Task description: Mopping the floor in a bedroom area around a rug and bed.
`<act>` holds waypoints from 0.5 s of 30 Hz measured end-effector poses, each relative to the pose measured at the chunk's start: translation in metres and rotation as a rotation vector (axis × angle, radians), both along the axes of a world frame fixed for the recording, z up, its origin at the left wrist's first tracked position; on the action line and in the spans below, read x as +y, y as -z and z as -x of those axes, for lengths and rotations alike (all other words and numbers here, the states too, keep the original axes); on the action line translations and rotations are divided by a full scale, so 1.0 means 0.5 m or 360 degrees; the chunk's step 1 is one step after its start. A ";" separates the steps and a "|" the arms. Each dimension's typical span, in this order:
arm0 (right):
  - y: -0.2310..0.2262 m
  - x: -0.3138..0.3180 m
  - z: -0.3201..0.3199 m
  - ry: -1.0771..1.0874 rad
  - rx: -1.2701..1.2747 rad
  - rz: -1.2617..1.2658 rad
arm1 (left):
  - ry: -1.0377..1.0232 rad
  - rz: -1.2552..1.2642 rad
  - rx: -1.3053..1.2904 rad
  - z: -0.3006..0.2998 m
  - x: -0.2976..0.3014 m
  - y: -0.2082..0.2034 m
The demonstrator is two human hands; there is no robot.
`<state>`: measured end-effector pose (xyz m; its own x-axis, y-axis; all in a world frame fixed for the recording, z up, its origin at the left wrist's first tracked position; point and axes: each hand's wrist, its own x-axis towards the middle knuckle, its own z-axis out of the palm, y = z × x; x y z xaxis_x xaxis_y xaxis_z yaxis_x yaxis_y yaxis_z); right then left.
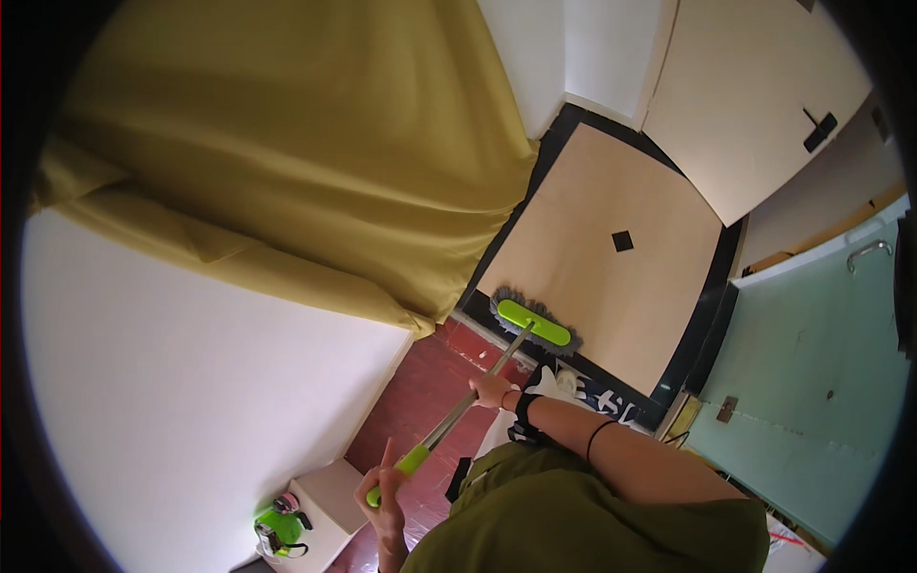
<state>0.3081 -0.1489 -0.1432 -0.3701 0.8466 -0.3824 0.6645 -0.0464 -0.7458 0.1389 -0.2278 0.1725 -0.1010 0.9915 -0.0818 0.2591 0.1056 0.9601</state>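
I hold a flat mop with a bright green head (533,323) and a grey fringe. The head rests on a beige floor panel (611,258) edged in black. My right hand (492,390), with a black band on its wrist, grips the metal pole (475,396) about halfway up. My left hand (382,489) is closed around the green grip at the pole's upper end, with two fingers sticking up. The pole slants from lower left to upper right.
A large olive-yellow curtain (287,143) hangs over a white wall (172,411) on the left. Red floor tiles (420,392) lie under the pole. A teal door (821,363) with a metal handle stands at right. A small green and black device (279,531) sits on a white ledge.
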 end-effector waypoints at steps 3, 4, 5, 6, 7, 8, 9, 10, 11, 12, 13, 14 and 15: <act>0.000 0.002 0.009 -0.0148 0.0060 0.0066 | -0.0058 0.0023 -0.0070 0.033 -0.004 0.016; 0.002 -0.008 0.018 -0.0120 0.0040 0.0089 | 0.0027 -0.0026 -0.0196 0.054 0.002 0.025; 0.007 -0.019 0.015 -0.0086 0.0019 0.0115 | 0.0143 -0.0016 -0.0231 0.075 0.014 0.036; 0.019 -0.030 0.005 -0.0047 0.0021 0.0139 | 0.0180 0.0011 -0.0233 0.074 0.029 0.035; 0.034 -0.037 -0.011 0.0020 0.0096 0.0138 | 0.0234 0.0059 -0.0274 0.063 0.048 0.036; 0.048 -0.048 -0.028 0.0091 0.0170 0.0134 | 0.0290 0.0108 -0.0316 0.050 0.064 0.038; 0.046 -0.052 -0.050 0.0131 0.0176 0.0149 | 0.0324 0.0253 -0.0388 0.046 0.077 0.052; 0.042 -0.054 -0.084 0.0128 0.0149 0.0247 | 0.0351 0.0270 -0.0380 0.041 0.084 0.071; 0.034 -0.066 -0.115 0.0124 0.0123 0.0345 | 0.0444 0.0294 -0.0416 0.030 0.090 0.096; 0.122 -0.102 -0.149 0.0290 0.0016 0.0080 | 0.0597 0.0329 -0.0484 -0.005 0.108 0.117; 0.185 -0.126 -0.188 0.0379 0.0114 -0.0069 | 0.0666 0.0464 -0.0483 -0.023 0.117 0.142; 0.177 -0.136 -0.218 0.0793 0.0385 0.0258 | 0.0701 0.0599 -0.0461 -0.030 0.114 0.163; 0.056 -0.103 -0.256 0.1173 0.0579 0.0979 | 0.0701 0.0734 -0.0404 -0.066 0.116 0.159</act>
<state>0.4360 -0.2004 -0.1711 -0.0175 0.6057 -0.7955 0.0544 -0.7939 -0.6056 0.1719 -0.1697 0.0928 0.3816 0.7941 -0.4731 0.1443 0.4544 0.8790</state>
